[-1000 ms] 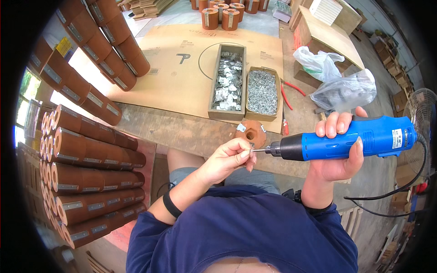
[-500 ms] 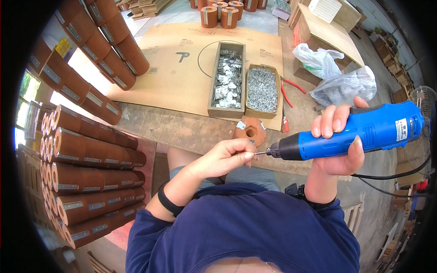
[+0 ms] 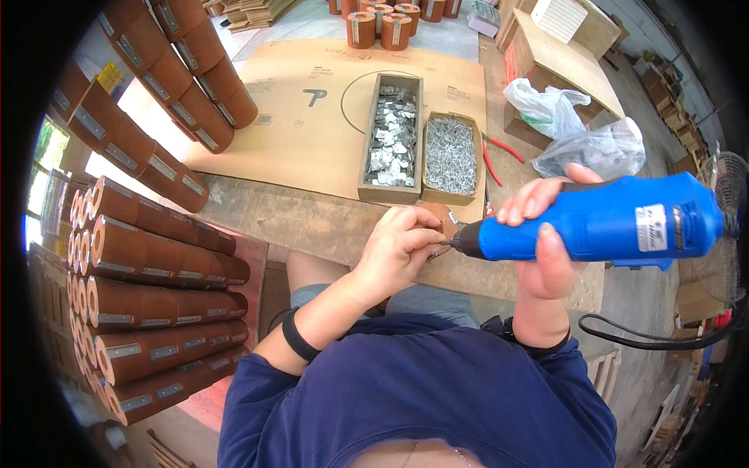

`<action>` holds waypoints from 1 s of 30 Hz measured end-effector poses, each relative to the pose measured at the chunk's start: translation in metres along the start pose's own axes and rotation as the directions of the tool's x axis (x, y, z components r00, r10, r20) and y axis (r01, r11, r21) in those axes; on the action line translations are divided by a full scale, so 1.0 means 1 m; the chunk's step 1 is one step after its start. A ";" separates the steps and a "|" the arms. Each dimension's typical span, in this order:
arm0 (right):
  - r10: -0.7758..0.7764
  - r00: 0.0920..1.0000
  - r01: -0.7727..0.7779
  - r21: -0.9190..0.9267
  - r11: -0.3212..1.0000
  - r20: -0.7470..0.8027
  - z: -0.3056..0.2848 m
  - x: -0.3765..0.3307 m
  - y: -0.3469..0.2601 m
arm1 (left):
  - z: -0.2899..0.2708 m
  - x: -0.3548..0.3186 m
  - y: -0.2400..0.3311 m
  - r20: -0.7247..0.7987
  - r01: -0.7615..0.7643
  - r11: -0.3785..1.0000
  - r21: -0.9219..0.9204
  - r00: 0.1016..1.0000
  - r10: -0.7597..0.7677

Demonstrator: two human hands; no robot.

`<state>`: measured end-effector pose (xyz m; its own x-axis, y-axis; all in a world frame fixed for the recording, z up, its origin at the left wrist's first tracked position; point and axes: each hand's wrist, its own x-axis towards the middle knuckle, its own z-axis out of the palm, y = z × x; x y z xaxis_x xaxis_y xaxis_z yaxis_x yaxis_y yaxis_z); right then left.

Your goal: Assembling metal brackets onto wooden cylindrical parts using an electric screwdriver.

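Observation:
My right hand (image 3: 542,230) is wrapped round a blue electric screwdriver (image 3: 605,218), which lies level and points left. At its black nose my left hand (image 3: 402,246) has its fingers pinched together around the tip of the bit; whatever small thing they hold is hidden. Just behind those fingers, at the bench's near edge, stands a reddish-brown cylinder (image 3: 441,214) with small metal pieces on it, mostly covered by my hand and the tool. Past it are a wooden tray (image 3: 364,175) of small metal plates and a cardboard box (image 3: 427,187) of screws.
Red-handled pliers (image 3: 491,160) lie right of the screw box, near clear plastic bags (image 3: 593,144). Stacked brown cylinders (image 3: 168,273) with metal strips rise on the left; more (image 3: 361,31) stand at the back. The screwdriver's black cord (image 3: 663,342) loops at the right.
The screwdriver has shifted left and slightly up, its nose now close to the brown cylinder. My left hand has moved up and right, covering more of the cylinder.

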<state>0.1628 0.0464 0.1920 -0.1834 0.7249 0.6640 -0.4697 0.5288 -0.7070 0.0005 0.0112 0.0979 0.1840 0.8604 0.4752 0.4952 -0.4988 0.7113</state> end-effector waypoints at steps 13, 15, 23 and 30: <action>0.092 0.996 -0.093 -0.188 0.978 -0.018 0.007 -0.008 0.027 | 0.016 -0.023 -0.009 0.080 0.062 0.994 0.093 0.994 -0.070; 0.087 0.996 -0.086 -0.168 0.982 -0.003 0.007 -0.008 0.029 | 0.016 -0.024 -0.010 0.073 0.073 0.992 0.103 0.994 -0.081; 0.112 0.993 -0.103 -0.198 0.975 0.032 0.013 -0.008 0.029 | 0.020 -0.026 -0.014 0.064 0.072 0.993 0.093 0.995 -0.078; 0.095 0.995 -0.096 -0.163 0.982 -0.012 0.012 -0.008 0.038 | 0.014 -0.020 -0.011 0.093 0.030 0.975 0.220 0.994 -0.051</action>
<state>0.1367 0.0550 0.1626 -0.2172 0.7772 0.5906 -0.3030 0.5215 -0.7977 0.0036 0.0008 0.0734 0.2367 0.8909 0.3877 0.6749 -0.4378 0.5940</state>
